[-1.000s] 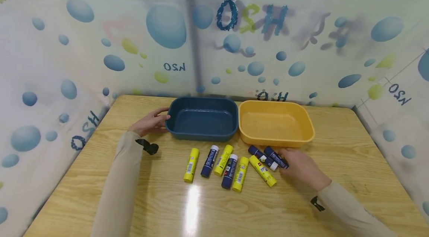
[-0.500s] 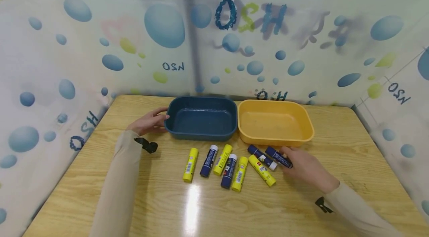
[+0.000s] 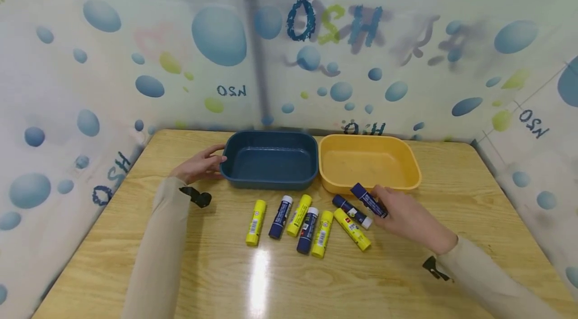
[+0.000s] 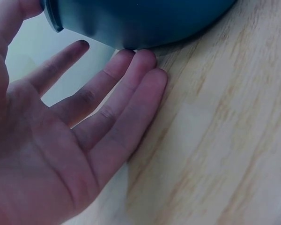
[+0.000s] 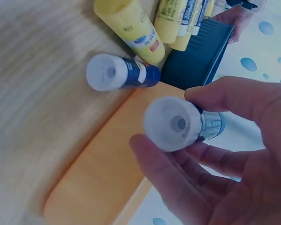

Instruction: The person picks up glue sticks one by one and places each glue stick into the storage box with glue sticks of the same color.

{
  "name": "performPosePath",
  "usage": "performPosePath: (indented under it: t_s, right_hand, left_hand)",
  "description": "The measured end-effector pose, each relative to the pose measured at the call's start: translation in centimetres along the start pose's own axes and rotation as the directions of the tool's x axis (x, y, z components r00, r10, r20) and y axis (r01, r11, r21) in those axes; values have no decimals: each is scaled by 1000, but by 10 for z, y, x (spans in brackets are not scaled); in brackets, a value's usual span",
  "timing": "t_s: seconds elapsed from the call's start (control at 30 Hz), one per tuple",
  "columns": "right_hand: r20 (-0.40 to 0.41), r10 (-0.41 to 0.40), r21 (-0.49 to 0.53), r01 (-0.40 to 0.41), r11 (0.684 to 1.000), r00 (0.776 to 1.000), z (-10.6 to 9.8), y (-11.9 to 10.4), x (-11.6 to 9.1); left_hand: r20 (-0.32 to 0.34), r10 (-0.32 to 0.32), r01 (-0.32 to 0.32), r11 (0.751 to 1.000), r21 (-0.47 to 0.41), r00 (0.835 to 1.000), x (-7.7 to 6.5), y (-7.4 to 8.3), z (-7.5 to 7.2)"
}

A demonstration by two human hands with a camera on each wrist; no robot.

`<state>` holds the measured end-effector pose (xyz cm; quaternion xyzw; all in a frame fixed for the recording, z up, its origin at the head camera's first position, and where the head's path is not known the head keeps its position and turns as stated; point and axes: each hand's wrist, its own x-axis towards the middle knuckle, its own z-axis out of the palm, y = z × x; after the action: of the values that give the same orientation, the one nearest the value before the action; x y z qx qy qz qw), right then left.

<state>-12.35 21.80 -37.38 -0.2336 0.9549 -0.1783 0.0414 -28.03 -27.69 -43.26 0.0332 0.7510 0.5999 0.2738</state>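
My right hand point(image 3: 406, 216) pinches a dark blue glue stick point(image 3: 367, 197) between thumb and fingers, tilted, at the front wall of the yellow bin point(image 3: 336, 186). In the right wrist view the white end of this glue stick point(image 5: 171, 124) faces the camera. Just below it on the table lie another blue glue stick point(image 3: 352, 211) and a yellow glue stick point(image 3: 352, 229). My left hand point(image 3: 198, 164) rests at the left end of the dark blue bin point(image 3: 271, 183). Its fingers are fairly straight in the left wrist view, fingertips point(image 4: 145, 58) right at the bin's wall.
Several more yellow and blue glue sticks, among them a yellow one point(image 3: 256, 222) at the left end, lie in front of the bins on the wooden table point(image 3: 217, 269). Both bins stand side by side near the back edge. Behind them hangs a bubble-patterned curtain point(image 3: 171, 33).
My right hand has lifted the blue glue stick off the table, shifting it first right, then up toward the yellow bin. My left hand stays at the blue bin.
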Motion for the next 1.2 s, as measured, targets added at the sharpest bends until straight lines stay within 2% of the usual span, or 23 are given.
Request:
performPosePath:
  t_s: [0.4,0.8,0.97,1.07,1.2]
  right_hand:
    - [61,51,78,-56,995,997,-26,3,28]
    - [137,82,46,-89,995,987,-44,10,62]
    - [241,164,98,-192,976,956,-47,12,82]
    - [307,211,164,-270,949,928,-46,12,95]
    - [375,226,236,-329,914,899,-43,14,112]
  left_hand:
    - [29,3,-3,1000,-16,1000,-2,-3,-4]
    - [11,-2,2,1000,3,1000,3,2,0]
    - [10,-4,4,1000,-1,1000,5,1,1]
    - [17,0,0,1000,-5,1000,6,1,0]
    - [23,3,-3,1000,-6,1000,4,0,-3]
